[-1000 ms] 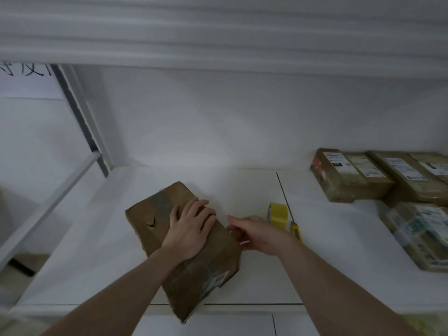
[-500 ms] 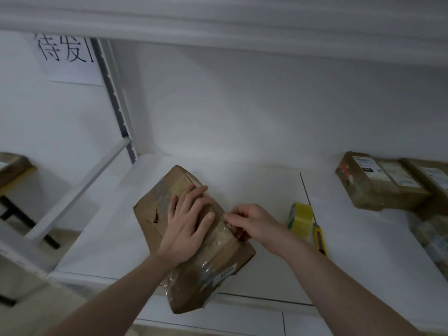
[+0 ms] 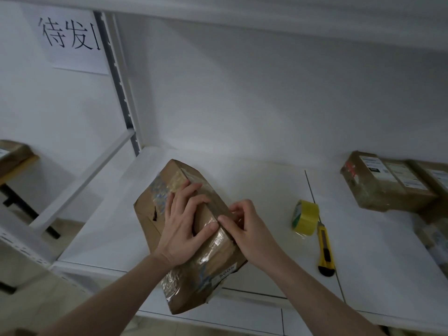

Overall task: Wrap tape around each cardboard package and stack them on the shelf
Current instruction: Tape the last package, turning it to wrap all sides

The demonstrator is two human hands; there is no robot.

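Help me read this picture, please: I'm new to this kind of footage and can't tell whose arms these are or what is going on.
There is no machine here. A camera worn on a person's head looks forward and down, so the two arms are the wearer's own. The left hand lies on top of a brown cardboard package on a white shelf, its fingers bent over it. The right hand works at the package's right edge, seemingly pinching clear tape there. Beside it lie a yellow tape roll and a yellow utility knife. More labelled packages sit at the far right.
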